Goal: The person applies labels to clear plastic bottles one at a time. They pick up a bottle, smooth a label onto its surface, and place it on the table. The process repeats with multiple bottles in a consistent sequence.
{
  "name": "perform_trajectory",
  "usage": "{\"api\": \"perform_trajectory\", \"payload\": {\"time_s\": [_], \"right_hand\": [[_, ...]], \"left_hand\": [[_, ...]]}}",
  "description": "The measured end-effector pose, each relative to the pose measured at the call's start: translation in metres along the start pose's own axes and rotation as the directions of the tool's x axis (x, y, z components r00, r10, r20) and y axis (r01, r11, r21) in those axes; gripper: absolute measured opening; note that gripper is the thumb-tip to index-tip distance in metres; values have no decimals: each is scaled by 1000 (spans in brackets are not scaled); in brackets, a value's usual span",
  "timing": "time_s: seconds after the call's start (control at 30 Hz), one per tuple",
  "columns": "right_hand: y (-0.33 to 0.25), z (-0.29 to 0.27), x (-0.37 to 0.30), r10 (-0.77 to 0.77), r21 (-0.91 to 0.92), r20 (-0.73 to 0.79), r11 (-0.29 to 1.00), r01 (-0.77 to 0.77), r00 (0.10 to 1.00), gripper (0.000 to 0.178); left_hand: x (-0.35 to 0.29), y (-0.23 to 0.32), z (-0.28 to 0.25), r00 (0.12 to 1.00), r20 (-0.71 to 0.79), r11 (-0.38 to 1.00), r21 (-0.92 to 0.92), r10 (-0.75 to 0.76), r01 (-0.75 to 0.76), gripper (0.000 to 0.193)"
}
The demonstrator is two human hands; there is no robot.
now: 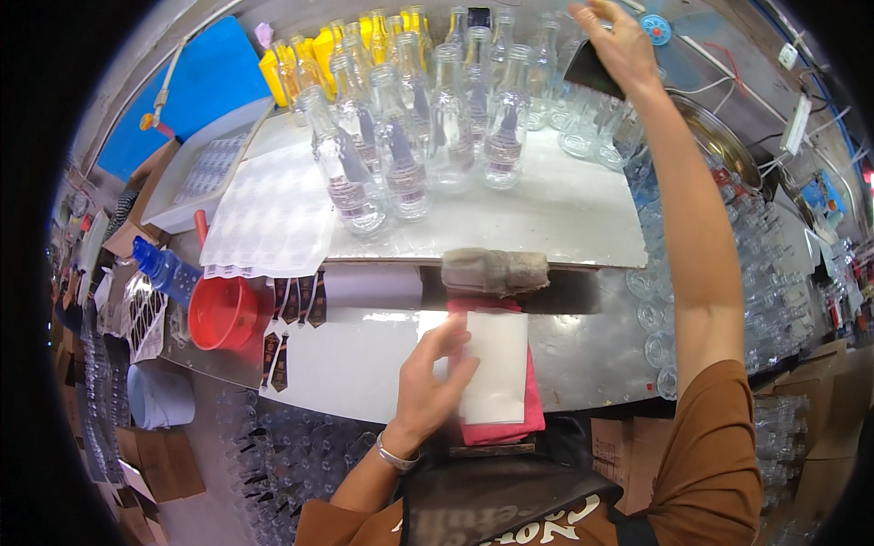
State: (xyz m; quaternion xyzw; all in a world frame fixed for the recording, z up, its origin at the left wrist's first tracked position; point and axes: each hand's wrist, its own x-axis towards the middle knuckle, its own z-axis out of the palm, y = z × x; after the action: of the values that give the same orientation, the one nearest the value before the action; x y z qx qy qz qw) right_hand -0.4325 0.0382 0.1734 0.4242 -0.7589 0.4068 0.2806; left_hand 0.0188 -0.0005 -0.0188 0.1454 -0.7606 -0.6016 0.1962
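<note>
My left hand is open, its thumb and fingers apart, at the left edge of a white pad. Nothing shows between those fingers. Under the pad lies a folded pink-red cloth. Just beyond it, a worn beige cloth roll rests by the raised shelf's front edge. My right arm reaches far forward; the right hand is above a dark flat panel, fingers stretched toward the top edge, with no held thing visible. Clear glass bottles with printed bands stand upright on the white shelf.
Sheets of labels lie on the shelf's left. A red pot and dark tie-shaped tags are at the bench's left. Many glass bottles crowd the right side. Yellow containers stand at the back, near a blue board.
</note>
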Motion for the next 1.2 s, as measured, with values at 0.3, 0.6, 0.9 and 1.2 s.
{"api": "perform_trajectory", "payload": {"time_s": [0.3,0.6,0.9,1.2], "right_hand": [[15,-29,-61,69,-253,122,967,-36,990,36],[-126,-105,-118,-69,129,350,991,25,934,27],[-122,-13,-253,219,510,482,717,-475,848,34],[-175,-67,-378,350,400,682,556,-728,642,59]], "left_hand": [[-10,15,9,996,81,999,19,28,-30,52],[17,35,11,940,-48,925,199,338,-323,70],[-9,-9,38,985,69,954,-248,-158,170,70],[-13,-10,35,991,101,943,-312,-87,115,70]]}}
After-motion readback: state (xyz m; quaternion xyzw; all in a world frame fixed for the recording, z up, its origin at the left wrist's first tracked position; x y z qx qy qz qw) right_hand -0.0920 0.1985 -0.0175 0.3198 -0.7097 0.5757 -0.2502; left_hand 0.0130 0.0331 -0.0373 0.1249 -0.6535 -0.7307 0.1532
